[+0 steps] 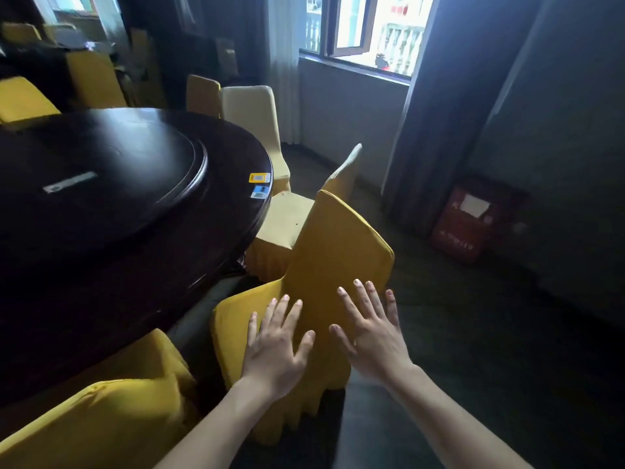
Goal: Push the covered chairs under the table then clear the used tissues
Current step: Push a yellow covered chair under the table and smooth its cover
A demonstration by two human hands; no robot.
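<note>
A chair in a yellow cover [341,245] stands at the right edge of the dark round table [223,211], its back toward me. My left hand [277,343] and my right hand [372,330] are spread flat, fingers apart, over the lower back of that chair; whether the palms touch the cloth I cannot tell. Beyond it a paler covered chair [284,218] sits turned, its seat partly under the table edge. Another yellow covered chair [101,421] is at the bottom left, close to the table. No tissues are visible.
A raised turntable [189,177] tops the table, with small yellow and blue stickers [260,184] near its rim. More covered chairs [250,110] ring the far side. A red box [466,221] stands by the right wall below dark curtains. An open window [368,28] is behind.
</note>
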